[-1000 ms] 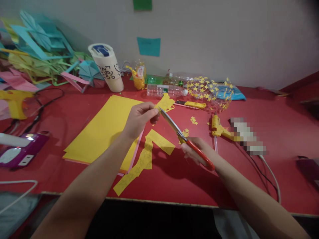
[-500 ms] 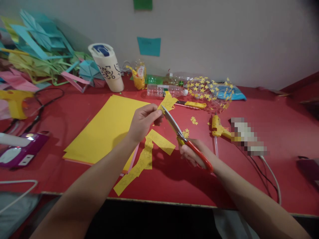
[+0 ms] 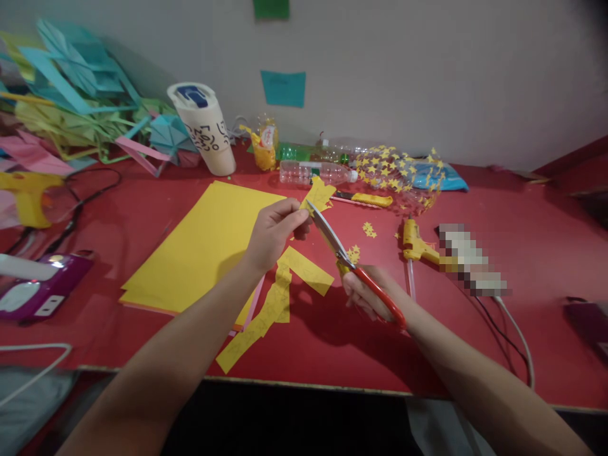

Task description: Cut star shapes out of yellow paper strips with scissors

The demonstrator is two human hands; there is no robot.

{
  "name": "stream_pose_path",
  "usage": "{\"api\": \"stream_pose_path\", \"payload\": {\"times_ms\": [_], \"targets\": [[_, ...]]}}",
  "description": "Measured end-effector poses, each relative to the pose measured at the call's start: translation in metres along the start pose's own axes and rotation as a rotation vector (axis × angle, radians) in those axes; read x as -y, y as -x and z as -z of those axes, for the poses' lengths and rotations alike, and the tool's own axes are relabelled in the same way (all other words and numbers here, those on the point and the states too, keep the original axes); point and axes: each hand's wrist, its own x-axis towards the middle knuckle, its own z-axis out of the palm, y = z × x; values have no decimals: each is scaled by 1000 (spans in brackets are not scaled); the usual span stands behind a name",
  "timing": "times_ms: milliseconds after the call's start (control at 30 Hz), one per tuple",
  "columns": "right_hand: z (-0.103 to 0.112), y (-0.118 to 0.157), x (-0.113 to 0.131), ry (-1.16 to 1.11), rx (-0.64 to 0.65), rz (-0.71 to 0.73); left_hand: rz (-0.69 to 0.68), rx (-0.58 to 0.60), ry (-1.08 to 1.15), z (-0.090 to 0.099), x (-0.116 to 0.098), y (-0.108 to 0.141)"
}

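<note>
My left hand pinches a small piece of yellow paper between thumb and fingers, above the red table. My right hand is closed round the red handles of the scissors. Their blades point up and left, with the tips against the paper beside my left fingertips. Under my hands lie several yellow strips with pencil outlines. Small cut yellow stars rest just beyond the scissors. To the left is a stack of yellow sheets, partly covered by my left forearm.
A white tumbler, plastic bottles and a star-covered clear object stand or lie along the wall. A yellow cutter lies before them. Glue guns sit at both sides, with cords and folded paper at left.
The yellow paper has tilted slightly lower near the scissor tips, and the blades look a little closer together. Both hands have hardly moved.
</note>
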Motion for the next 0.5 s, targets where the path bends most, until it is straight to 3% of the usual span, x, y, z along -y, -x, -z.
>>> {"api": "stream_pose_path", "payload": {"times_ms": [267, 500], "targets": [[0, -5, -13, -5, 5, 31, 13, 12, 30, 2, 1, -1], [2, -3, -3, -11, -4, -27, 38, 4, 47, 3, 0, -2]]}}
